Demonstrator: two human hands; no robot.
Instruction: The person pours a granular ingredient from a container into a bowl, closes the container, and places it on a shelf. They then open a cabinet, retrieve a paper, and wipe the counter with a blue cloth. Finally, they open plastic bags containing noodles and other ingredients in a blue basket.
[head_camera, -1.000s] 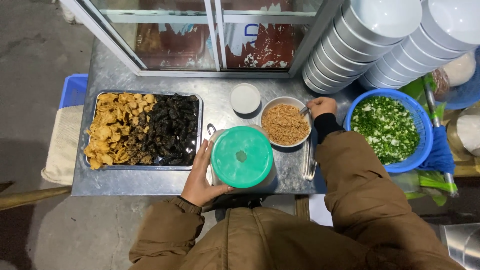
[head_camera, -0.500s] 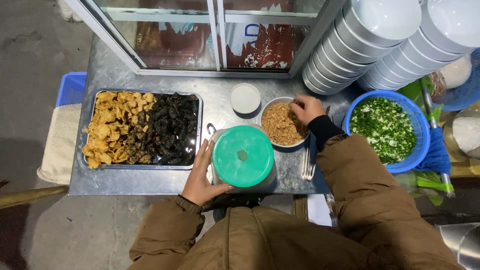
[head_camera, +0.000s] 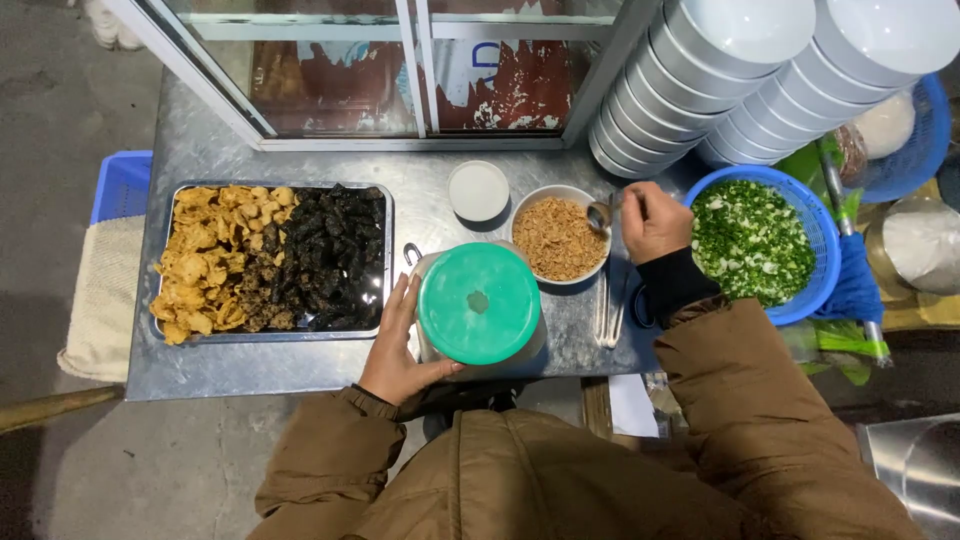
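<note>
While 2 hands work at the worktop's (head_camera: 300, 370) front edge:
Left hand (head_camera: 395, 345) cups the green-lidded container's (head_camera: 478, 303) rigid, likely heavy side; right hand (head_camera: 652, 220) pinches a light metal spoon (head_camera: 600, 215).

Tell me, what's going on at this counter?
A person in a brown jacket stands at a metal counter. The left hand grips the side of a green-lidded container. The right hand holds a spoon over the rim of a bowl of brown crumbs, beside a blue basket of chopped greens.
</note>
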